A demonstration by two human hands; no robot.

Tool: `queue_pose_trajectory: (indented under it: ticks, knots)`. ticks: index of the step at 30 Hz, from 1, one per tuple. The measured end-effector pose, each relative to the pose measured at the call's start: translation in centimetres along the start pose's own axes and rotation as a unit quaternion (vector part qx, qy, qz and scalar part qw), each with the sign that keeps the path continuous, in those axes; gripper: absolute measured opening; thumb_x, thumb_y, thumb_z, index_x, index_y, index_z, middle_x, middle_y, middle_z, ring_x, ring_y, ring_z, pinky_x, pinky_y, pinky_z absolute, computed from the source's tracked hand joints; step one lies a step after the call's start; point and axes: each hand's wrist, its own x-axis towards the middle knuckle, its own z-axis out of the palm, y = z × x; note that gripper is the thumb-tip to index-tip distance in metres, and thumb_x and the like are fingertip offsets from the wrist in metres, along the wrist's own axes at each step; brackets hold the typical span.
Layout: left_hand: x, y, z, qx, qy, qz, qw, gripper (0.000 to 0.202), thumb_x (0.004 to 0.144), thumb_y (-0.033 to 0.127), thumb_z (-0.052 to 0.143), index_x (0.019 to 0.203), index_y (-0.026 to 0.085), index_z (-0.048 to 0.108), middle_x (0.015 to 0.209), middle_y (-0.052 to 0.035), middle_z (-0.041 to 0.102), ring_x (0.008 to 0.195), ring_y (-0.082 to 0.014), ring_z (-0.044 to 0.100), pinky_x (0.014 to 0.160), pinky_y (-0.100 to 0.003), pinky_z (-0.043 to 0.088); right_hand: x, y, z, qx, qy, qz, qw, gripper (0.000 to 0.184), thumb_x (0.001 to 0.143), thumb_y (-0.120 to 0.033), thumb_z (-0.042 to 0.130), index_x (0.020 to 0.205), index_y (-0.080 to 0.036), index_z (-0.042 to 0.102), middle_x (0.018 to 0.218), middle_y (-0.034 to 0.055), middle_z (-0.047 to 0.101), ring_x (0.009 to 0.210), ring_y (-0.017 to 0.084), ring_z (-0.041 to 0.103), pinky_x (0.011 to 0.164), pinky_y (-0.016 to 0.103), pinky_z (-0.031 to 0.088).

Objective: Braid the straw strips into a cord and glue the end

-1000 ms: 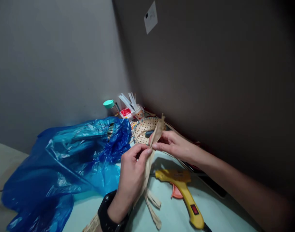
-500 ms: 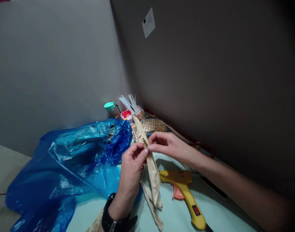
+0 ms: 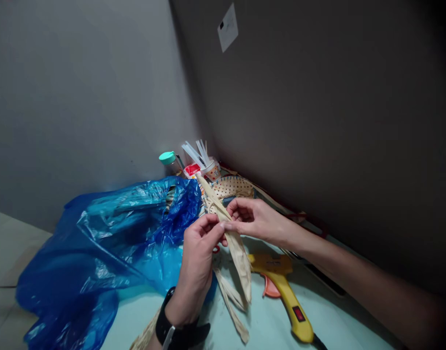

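My left hand (image 3: 197,257), a black watch on its wrist, and my right hand (image 3: 257,221) meet above the pale blue table (image 3: 266,325). Both pinch the same long tan dried leaf strip (image 3: 239,253) at its middle. The strip slants from upper left to lower right, its wide end hanging over the table. More tan strips (image 3: 233,308) lie beneath it on the table.
A crumpled blue plastic bag (image 3: 109,243) fills the left. A yellow glue gun (image 3: 281,289) lies at the right, under my right forearm. In the corner stand a woven basket (image 3: 230,187), a cup of glue sticks (image 3: 204,163) and a teal-capped bottle (image 3: 169,160). Grey walls close in behind.
The strip has swung round: its top end pointed up right a second ago and now leans up left, while the lower end moved right over the glue gun. Both hands kept their pinch.
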Motion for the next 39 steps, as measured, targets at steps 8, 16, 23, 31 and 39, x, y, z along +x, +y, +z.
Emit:
queue_pose_trajectory:
  ticks: [8,16,23,31,39]
  knots:
    - [0.1,0.2,0.1,0.149,0.02,0.051,0.987,0.015,0.075,0.03,0.065,0.076,0.016,0.06,0.067,0.0009,0.058,0.055,-0.0107,0.047,0.051,-0.022,0.039,-0.1,0.5,-0.1,-0.096,0.011,0.002,0.995,0.017,0.079,-0.032,0.063,0.079,-0.016,0.055,0.068,-0.0025,0.051,0.061,0.01,0.045,0.056,0.021,0.036]
    - [-0.3,0.0,0.5,0.318,0.066,0.109,0.94,0.012,0.08,0.027,0.057,0.072,0.019,0.059,0.064,0.0004,0.057,0.059,-0.0147,0.048,0.054,-0.024,0.036,-0.6,-0.5,0.4,-0.214,0.034,-0.017,0.976,0.011,0.078,-0.023,0.057,0.073,-0.015,0.061,0.065,-0.0015,0.055,0.061,0.012,0.049,0.056,0.023,0.034]
    - [0.5,-0.3,0.0,0.235,0.016,0.087,0.968,0.012,0.08,0.03,0.057,0.075,0.018,0.056,0.068,0.0009,0.056,0.059,-0.0137,0.049,0.053,-0.024,0.036,-0.5,-0.4,0.4,-0.228,0.041,-0.018,0.973,0.015,0.081,-0.028,0.057,0.077,-0.014,0.063,0.069,-0.0002,0.059,0.065,0.013,0.052,0.059,0.023,0.037]
    - [0.5,0.6,-0.6,0.15,-0.036,0.027,0.988,0.02,0.077,0.035,0.063,0.073,0.018,0.054,0.066,0.0014,0.056,0.056,-0.0121,0.049,0.049,-0.021,0.037,-0.5,-0.3,-0.4,-0.196,0.007,-0.026,0.98,0.026,0.086,-0.038,0.055,0.076,-0.015,0.061,0.067,-0.0026,0.05,0.064,0.012,0.043,0.057,0.023,0.03]
    - [0.6,0.6,-0.5,0.166,-0.03,0.041,0.985,0.019,0.074,0.034,0.064,0.071,0.017,0.056,0.063,0.0017,0.055,0.054,-0.0119,0.047,0.05,-0.022,0.035,-0.4,-0.2,0.0,-0.184,0.002,-0.012,0.983,0.022,0.085,-0.034,0.054,0.073,-0.016,0.056,0.066,-0.0032,0.046,0.063,0.011,0.039,0.056,0.024,0.028]
